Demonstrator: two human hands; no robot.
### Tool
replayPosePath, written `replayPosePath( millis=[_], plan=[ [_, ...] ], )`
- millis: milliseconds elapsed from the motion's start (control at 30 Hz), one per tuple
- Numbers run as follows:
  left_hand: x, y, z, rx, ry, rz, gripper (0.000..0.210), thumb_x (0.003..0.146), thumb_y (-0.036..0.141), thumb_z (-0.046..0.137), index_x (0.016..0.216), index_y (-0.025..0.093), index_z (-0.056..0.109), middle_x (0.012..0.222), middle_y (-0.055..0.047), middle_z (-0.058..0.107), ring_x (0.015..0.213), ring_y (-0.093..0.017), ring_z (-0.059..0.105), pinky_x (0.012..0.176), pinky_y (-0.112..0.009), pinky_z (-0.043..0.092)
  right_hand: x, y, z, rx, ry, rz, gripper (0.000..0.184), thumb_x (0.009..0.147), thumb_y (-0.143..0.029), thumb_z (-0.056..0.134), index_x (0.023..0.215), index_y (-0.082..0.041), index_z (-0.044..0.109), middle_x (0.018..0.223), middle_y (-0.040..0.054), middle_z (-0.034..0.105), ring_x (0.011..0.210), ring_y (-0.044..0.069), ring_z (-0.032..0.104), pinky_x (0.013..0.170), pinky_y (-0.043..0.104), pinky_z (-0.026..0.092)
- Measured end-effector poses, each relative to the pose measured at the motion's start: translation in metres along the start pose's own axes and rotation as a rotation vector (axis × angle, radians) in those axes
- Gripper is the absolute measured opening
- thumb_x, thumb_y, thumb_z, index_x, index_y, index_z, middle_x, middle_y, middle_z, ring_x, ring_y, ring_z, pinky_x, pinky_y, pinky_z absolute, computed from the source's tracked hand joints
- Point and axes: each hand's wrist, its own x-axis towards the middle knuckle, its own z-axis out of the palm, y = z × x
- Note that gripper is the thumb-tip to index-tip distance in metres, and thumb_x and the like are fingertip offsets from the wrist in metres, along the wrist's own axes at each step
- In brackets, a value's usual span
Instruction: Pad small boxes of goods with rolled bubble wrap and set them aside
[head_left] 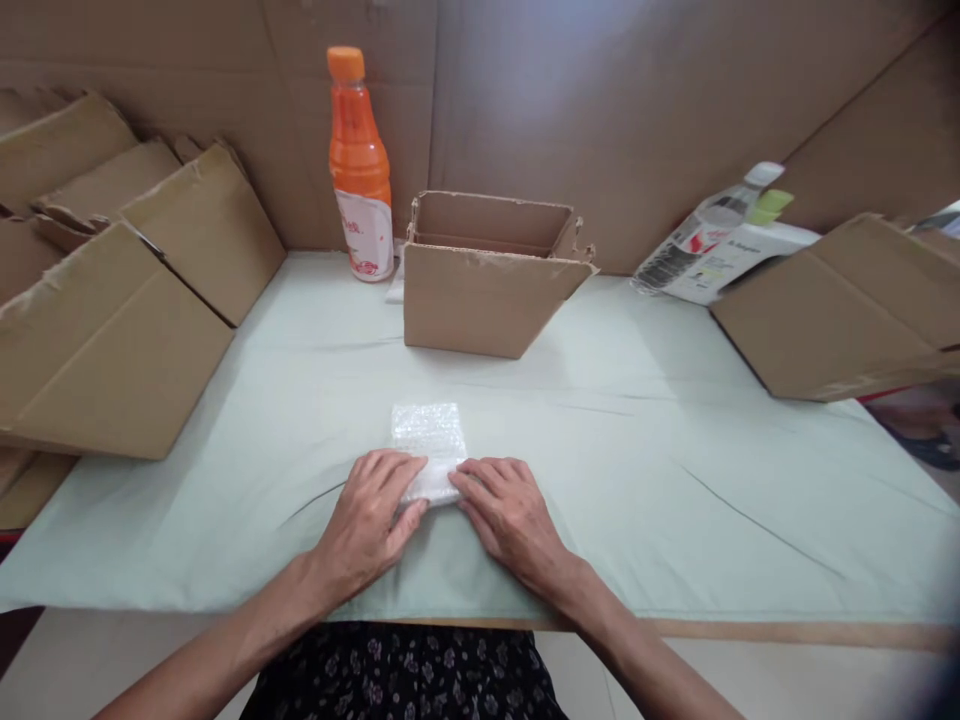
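A flat, folded piece of bubble wrap [429,430] lies on the pale green cloth near the table's front edge. Whether anything is inside it, I cannot tell. My left hand [375,505] grips its near left part, fingers on top and thumb at the near edge. On the opposite side, my right hand [510,508] has its fingertips and thumb closed on the near right edge. The far half of the wrap shows uncovered between and beyond my hands.
Beyond the wrap stands an open cardboard box [469,300], with an orange bottle [361,170] to its left. Larger cardboard boxes [127,340] fill the left side. At the right, a clear plastic bottle [697,235] and a white container [739,260] lean beside another cardboard box [832,310].
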Motion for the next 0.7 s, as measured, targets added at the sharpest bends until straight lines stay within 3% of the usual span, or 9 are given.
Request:
replayPosePath(
  millis=[167,267,433,600,700],
  plan=[
    [-0.016,0.006,-0.012,-0.126,-0.085,-0.089,0.041,0.094,0.018,0.052,0.134,0.02,0.052,0.11,-0.009,0.069,0.099,-0.023,0.061,0.087,-0.039,0.052,-0.004,-0.001,-0.01,0.298,-0.132,0.184,0.023,0.1,-0.027,0.053,0.119,-0.023,0.066,0.105,0.0051,0.076,0.095,0.022,0.067,0.084,0.038,0.053],
    [-0.011,0.005,-0.009,-0.021,-0.079,-0.15,0.034,0.094,0.02,0.052,0.128,0.017,0.057,0.101,-0.008,0.069,0.093,-0.024,0.061,0.082,-0.041,0.053,0.0,0.0,-0.009,0.204,-0.14,0.225,0.025,0.098,-0.028,0.055,0.12,-0.022,0.065,0.115,0.0088,0.073,0.105,0.026,0.067,0.09,0.044,0.052],
    [-0.008,-0.002,-0.002,0.126,-0.008,-0.189,0.031,0.092,0.022,0.055,0.123,0.019,0.06,0.101,-0.008,0.067,0.094,-0.026,0.06,0.086,-0.044,0.052,0.022,0.003,0.002,0.003,-0.139,0.179,0.046,0.086,-0.04,0.072,0.122,-0.014,0.063,0.141,0.0223,0.056,0.127,0.04,0.054,0.098,0.057,0.048],
    [-0.019,-0.006,-0.006,-0.104,0.01,-0.215,0.053,0.086,0.02,0.058,0.138,0.019,0.048,0.129,-0.013,0.063,0.12,-0.028,0.059,0.102,-0.048,0.05,0.017,-0.008,0.003,0.212,-0.161,0.152,0.017,0.083,-0.021,0.073,0.094,-0.02,0.06,0.131,0.0118,0.064,0.12,0.029,0.06,0.098,0.047,0.05],
    [-0.02,-0.003,-0.007,-0.299,-0.12,-0.247,0.062,0.084,0.016,0.054,0.145,0.019,0.041,0.123,-0.011,0.067,0.112,-0.024,0.065,0.099,-0.043,0.054,0.006,-0.014,-0.001,0.301,-0.172,0.181,0.03,0.084,-0.014,0.067,0.111,-0.022,0.057,0.117,0.007,0.069,0.105,0.022,0.065,0.095,0.042,0.052]
  ],
)
